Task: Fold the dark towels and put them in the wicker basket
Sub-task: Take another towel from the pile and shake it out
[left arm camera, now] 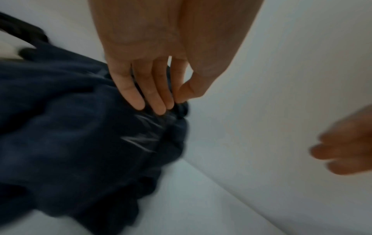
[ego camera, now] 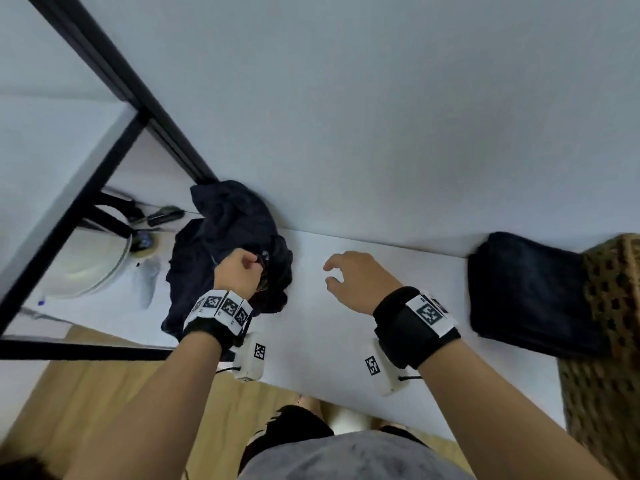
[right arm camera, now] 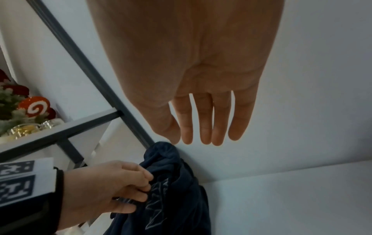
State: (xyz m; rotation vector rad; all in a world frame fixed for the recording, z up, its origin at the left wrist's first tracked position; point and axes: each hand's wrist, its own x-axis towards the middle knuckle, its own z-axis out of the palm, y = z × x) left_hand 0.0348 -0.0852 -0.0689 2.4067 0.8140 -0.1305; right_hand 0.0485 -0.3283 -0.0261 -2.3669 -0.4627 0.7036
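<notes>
A crumpled heap of dark navy towels (ego camera: 225, 251) lies on the white table against the wall, left of centre. My left hand (ego camera: 242, 268) pinches an edge of this cloth between thumb and fingers; the pinching fingers (left arm camera: 159, 105) show in the left wrist view, and the towel (right arm camera: 177, 190) also shows in the right wrist view. My right hand (ego camera: 349, 275) hovers over bare table to the right of the heap, fingers (right arm camera: 205, 133) loosely spread and holding nothing. A folded dark towel (ego camera: 530, 292) lies at the right, on the rim of the wicker basket (ego camera: 613, 341).
A white table (ego camera: 346, 341) runs along a pale wall. A black metal shelf frame (ego camera: 114, 88) stands at the left, with a round white dish (ego camera: 90, 268) and small tools under it. Decorations (right arm camera: 30, 111) sit on the shelf. Wooden floor lies below.
</notes>
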